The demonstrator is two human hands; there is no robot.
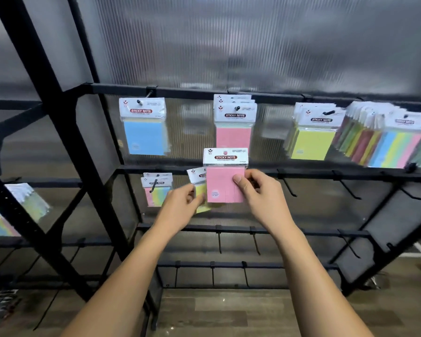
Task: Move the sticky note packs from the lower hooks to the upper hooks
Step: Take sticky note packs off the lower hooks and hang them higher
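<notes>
- Right hand [255, 190] pinches a pink pack [225, 177] by its right edge, fingers [238, 182] clamped on it, raised off the lower hooks and just below the pink stack [233, 122] on the upper rail [192, 90].
- Left hand [182, 203] grips a yellow pack [201, 190], partly hidden behind the pink one.
- A striped pack [157, 190] hangs on a lower hook to the left.
- The packs look light and flat, in slick plastic sleeves; the stiff white header with its hole seems the best place to hold for hooking.

Right hand [252, 188] pinches pink pack [225, 176] upright below upper-rail pink packs [234, 122]; left hand [184, 203] holds yellow pack [201, 190].
</notes>
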